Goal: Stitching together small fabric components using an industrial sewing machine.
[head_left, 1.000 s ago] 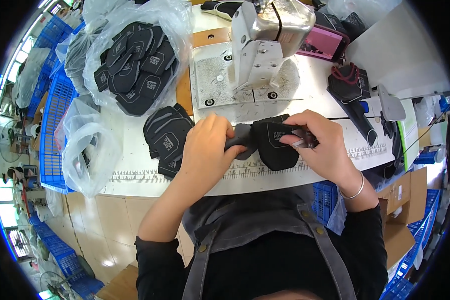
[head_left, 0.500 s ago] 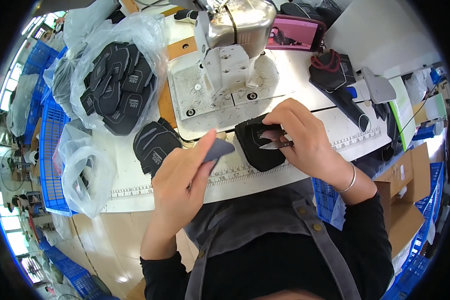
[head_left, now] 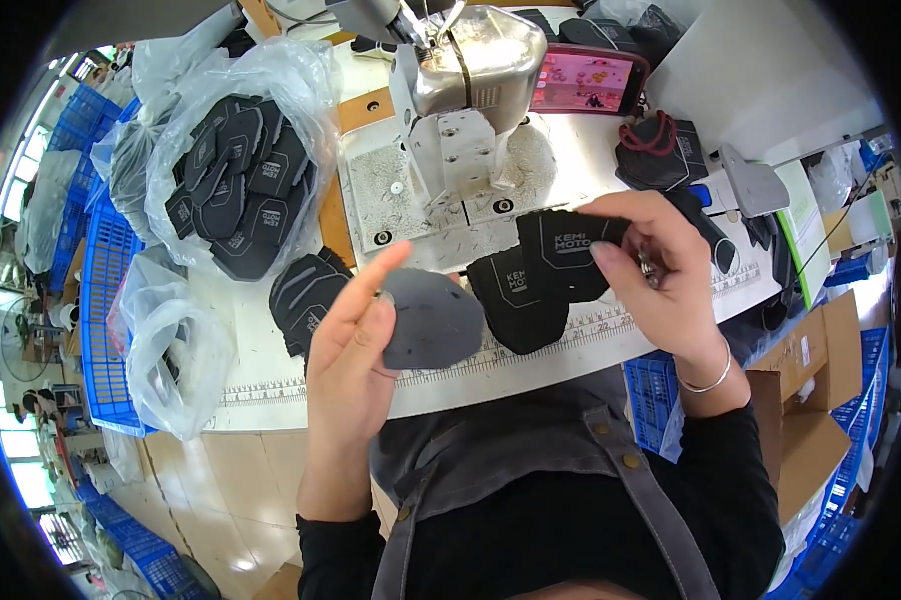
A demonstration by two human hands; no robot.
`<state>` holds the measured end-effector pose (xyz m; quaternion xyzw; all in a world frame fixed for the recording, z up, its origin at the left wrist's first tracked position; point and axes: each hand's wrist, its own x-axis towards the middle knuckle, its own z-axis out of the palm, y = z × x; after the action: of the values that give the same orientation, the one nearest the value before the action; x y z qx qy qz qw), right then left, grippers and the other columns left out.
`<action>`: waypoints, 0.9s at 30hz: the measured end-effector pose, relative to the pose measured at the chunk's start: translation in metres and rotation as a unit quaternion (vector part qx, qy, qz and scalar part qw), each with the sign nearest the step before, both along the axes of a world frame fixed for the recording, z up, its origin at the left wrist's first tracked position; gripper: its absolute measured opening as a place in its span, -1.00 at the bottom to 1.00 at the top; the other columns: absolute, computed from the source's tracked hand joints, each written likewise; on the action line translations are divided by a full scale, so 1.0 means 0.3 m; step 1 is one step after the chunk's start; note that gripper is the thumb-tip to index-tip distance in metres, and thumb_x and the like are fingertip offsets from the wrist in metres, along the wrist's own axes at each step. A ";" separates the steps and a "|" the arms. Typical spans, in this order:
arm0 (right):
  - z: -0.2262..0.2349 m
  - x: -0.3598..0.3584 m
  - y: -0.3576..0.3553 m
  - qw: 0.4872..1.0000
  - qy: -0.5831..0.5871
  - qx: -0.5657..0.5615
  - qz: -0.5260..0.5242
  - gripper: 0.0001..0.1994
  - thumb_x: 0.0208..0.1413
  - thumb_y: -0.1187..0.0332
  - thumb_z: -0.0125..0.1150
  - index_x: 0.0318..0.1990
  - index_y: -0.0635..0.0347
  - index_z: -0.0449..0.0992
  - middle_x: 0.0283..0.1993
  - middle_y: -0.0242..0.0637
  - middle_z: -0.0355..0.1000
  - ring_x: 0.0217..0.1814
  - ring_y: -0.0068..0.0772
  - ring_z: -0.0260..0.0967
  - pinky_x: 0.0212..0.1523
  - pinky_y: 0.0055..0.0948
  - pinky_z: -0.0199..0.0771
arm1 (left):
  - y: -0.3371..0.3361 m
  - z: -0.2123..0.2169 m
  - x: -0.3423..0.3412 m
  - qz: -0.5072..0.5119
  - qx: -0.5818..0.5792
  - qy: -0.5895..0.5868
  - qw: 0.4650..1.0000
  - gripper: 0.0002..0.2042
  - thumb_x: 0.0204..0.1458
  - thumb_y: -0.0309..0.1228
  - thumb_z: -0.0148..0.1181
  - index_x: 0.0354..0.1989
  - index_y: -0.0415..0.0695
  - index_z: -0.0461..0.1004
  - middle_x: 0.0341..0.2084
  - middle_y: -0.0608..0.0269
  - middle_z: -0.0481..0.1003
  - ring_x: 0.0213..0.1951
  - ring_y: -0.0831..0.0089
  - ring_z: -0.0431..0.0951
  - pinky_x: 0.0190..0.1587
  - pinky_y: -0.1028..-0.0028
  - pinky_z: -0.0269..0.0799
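Note:
My left hand (head_left: 353, 365) pinches a smooth dark grey rounded pad (head_left: 433, 320) between thumb and fingers, raised over the table's front edge. Between the thumb and fingers of my right hand (head_left: 676, 285) is a black fabric piece (head_left: 561, 255) with pale print, lifted and seen flat. A bit of metal (head_left: 649, 265), part of the thread snips, shows inside the same hand. Below the lifted piece lies a small pile of like black pieces (head_left: 526, 325), partly covered by it. Left of that, behind my left hand, another stack of dark pieces (head_left: 306, 295) rests on the table.
A sewing machine (head_left: 461, 150) stands at the back middle. On the left, a clear plastic bag (head_left: 316, 95) holds several dark pieces beside a blue crate (head_left: 111, 320). A phone (head_left: 591, 80) leans at the back right. A ruler strip (head_left: 261, 388) runs along the table front.
My right hand has moved right and lifted a black piece off the pile; the snips' blades no longer show. My left hand has turned the grey pad so its broad face shows.

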<state>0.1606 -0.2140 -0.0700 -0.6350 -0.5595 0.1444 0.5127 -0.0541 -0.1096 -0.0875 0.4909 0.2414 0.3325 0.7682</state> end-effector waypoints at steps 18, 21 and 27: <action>0.059 -0.086 0.013 0.982 -0.003 -0.020 0.190 -0.73 -0.23 0.64 0.15 -0.27 0.20 0.45 -0.52 -0.33 0.26 -0.54 -0.48 0.20 -0.52 -0.56 0.23 | -0.041 0.047 0.088 -0.037 -0.089 -0.081 0.992 -0.60 0.15 -0.31 -0.26 0.05 -0.38 0.14 -0.08 -0.12 0.32 -0.07 0.30 0.40 0.00 0.39 0.29; 0.046 -0.107 0.015 0.977 0.025 -0.039 0.206 -0.71 -0.29 0.64 0.17 -0.30 0.20 0.43 -0.53 -0.34 0.27 -0.55 -0.44 0.24 -0.54 -0.48 0.26 | -0.036 0.048 0.075 -0.086 -0.071 -0.023 0.993 -0.61 0.13 -0.32 -0.20 -0.01 -0.43 0.20 -0.14 -0.10 0.38 -0.13 0.31 0.44 -0.02 0.42 0.31; 0.020 -0.051 0.050 0.951 -0.213 0.173 -0.140 -0.83 -0.23 0.68 0.14 -0.42 0.28 0.39 -0.52 -0.38 0.27 -0.62 -0.70 0.15 -0.64 -0.71 0.12 | -0.027 0.054 0.060 -0.096 -0.058 -0.018 0.994 -0.61 0.10 -0.34 -0.14 -0.07 -0.49 0.24 -0.16 -0.18 0.37 -0.14 0.25 0.45 -0.06 0.38 0.34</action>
<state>0.1453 -0.1991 -0.0640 -0.6248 -0.5772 -0.1665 0.4987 -0.0362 -0.1178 -0.0712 0.4607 0.1985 0.2516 0.8277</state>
